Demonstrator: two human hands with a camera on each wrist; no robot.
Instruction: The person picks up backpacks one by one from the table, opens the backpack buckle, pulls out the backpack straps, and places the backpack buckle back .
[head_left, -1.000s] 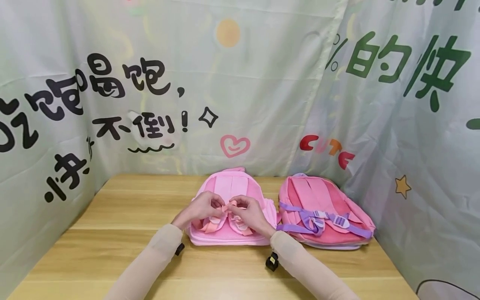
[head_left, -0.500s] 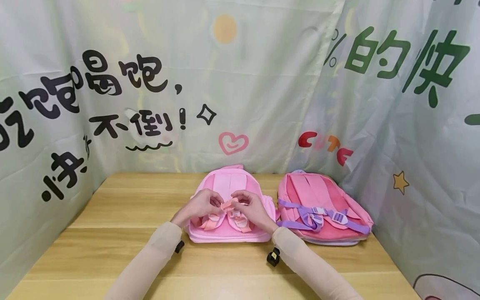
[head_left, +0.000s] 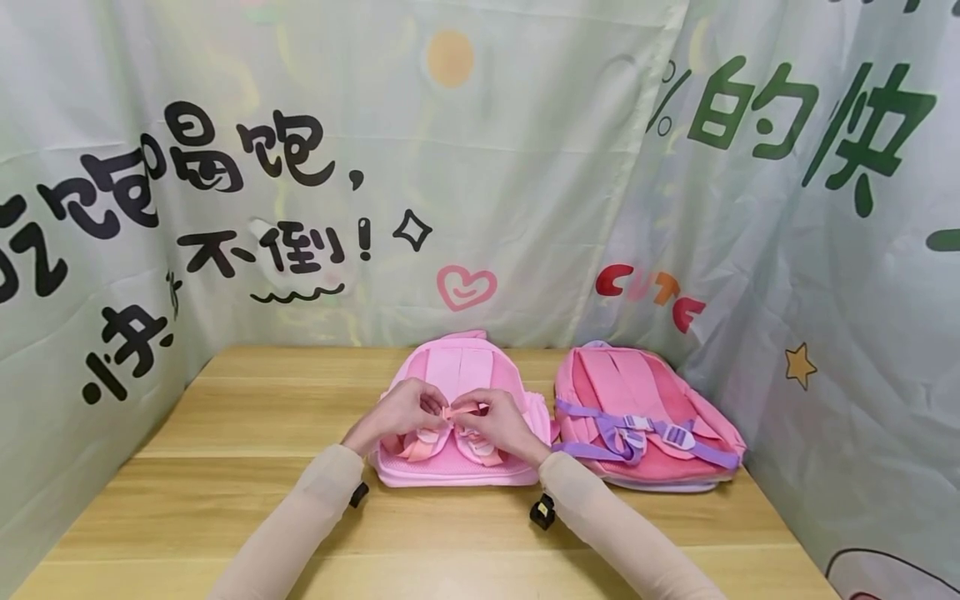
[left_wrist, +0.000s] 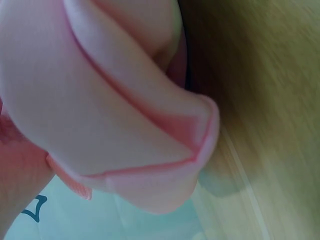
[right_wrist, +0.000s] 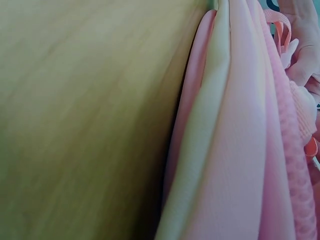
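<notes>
A pink backpack (head_left: 465, 477) lies on the table with its shoulder-strap side up. Over its middle, my left hand (head_left: 407, 410) pinches a coral webbing strap (head_left: 465, 408) between thumb and fingers. My right hand (head_left: 504, 423) pinches the same coral webbing just to the right, close to the left fingertips. Below the hands, more looped coral webbing (head_left: 420, 451) hangs by pale buckles, partly covered by the fingers. The left wrist view is mostly filled by the backpack's pink fabric (left_wrist: 125, 130). In the right wrist view, the backpack's side (right_wrist: 235, 130) hides much of the hands.
A second pink backpack (head_left: 637, 379) lies to the right, its purple straps (head_left: 708, 454) buckled and knotted across it. Printed cloth curtains (head_left: 525, 208) stand behind and beside the wooden table (head_left: 262, 417).
The right hand lifted slightly and drew the coral webbing out, then came down again toward the left fingertips. The left hand stays nearly in place. The backpacks stay where they were.
</notes>
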